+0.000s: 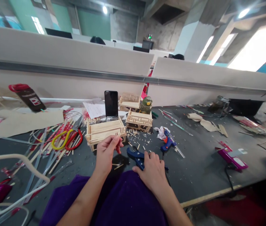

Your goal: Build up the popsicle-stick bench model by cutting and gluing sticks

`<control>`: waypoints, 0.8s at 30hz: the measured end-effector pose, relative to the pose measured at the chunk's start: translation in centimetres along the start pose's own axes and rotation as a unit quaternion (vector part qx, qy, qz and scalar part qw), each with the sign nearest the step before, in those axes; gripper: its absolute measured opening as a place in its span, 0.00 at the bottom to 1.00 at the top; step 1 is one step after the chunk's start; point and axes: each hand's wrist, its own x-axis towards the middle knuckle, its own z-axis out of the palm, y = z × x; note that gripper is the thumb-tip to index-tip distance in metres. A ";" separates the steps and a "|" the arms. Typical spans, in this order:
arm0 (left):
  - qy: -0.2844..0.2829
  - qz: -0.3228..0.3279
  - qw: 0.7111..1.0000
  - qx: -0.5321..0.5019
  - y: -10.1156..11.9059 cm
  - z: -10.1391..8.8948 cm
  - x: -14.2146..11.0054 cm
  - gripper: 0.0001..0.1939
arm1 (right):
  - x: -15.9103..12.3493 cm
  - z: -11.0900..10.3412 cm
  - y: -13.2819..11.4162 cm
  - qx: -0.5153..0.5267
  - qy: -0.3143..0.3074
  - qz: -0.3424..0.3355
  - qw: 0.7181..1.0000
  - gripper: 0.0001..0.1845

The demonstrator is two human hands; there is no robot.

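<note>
My left hand (105, 154) is closed in a pinch just in front of a small model built of wooden sticks (106, 129). Whatever sits between its thumb and finger is too small to make out. My right hand (153, 169) lies over the handles of a blue hand cutter (136, 156) on the dark table, with its fingers bent round them. The cutter's curved jaw points left, toward my left hand. Short cut stick pieces (118, 166) lie between the hands. A second stick model (139, 120) stands behind, with another (130, 101) farther back.
A blue glue gun (168, 142) lies to the right, with a purple glue gun (234, 159) beyond it. Scissors with red and yellow handles (67, 140) rest on scattered sticks at left. A phone (111, 104) stands upright behind the near model, and a green bottle (146, 105) stands near the partition.
</note>
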 end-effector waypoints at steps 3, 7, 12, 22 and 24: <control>-0.011 -0.028 0.999 -0.011 0.0 0.0 0.0 0.11 | -0.4 0.3 0.1 0.001 -0.009 -0.017 1.000 0.38; -0.033 -0.040 0.999 0.006 0.1 0.3 -0.3 0.12 | -0.7 0.5 0.0 0.001 0.008 -0.044 0.999 0.42; -0.033 -0.044 0.998 0.004 0.5 0.2 -0.2 0.12 | -0.5 0.1 0.3 0.040 0.008 -0.067 0.997 0.40; -0.160 -0.045 0.984 0.065 -0.5 1.6 -1.5 0.16 | 1.5 -2.7 0.2 0.532 0.066 -0.065 0.842 0.12; -0.174 -0.027 0.982 0.075 -0.9 1.9 -1.8 0.17 | 1.8 -2.9 -0.2 0.591 0.051 -0.078 0.801 0.10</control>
